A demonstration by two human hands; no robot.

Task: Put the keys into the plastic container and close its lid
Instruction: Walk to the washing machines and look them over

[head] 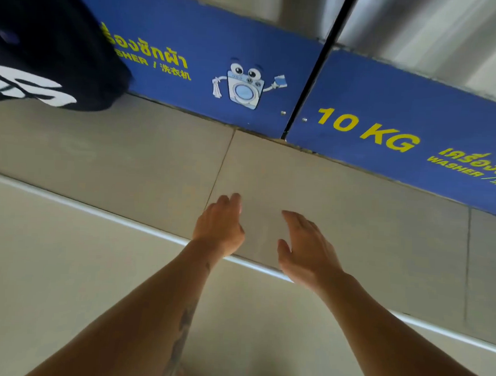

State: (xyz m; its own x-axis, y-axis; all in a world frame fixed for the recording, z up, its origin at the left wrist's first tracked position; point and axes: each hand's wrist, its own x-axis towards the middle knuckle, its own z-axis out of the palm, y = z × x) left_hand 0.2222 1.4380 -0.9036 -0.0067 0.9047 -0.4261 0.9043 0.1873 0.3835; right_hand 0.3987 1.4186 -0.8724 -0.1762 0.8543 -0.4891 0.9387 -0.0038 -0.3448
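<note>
No keys and no plastic container show in the head view. My left hand [221,228] hovers over a raised grey tiled step [354,209], its fingers loosely curled and holding nothing. My right hand [306,248] is beside it, a little to the right, palm turned inward with the fingers apart, also holding nothing. The two hands face each other with a gap of bare tile between them. Both forearms reach in from the bottom edge.
Blue washer base panels [207,58] with yellow lettering and "10 KG" [368,129] rise behind the step. A dark bag with white print [48,54] rests at the upper left. A white metal edge strip [112,213] marks the step's front above the lower beige floor.
</note>
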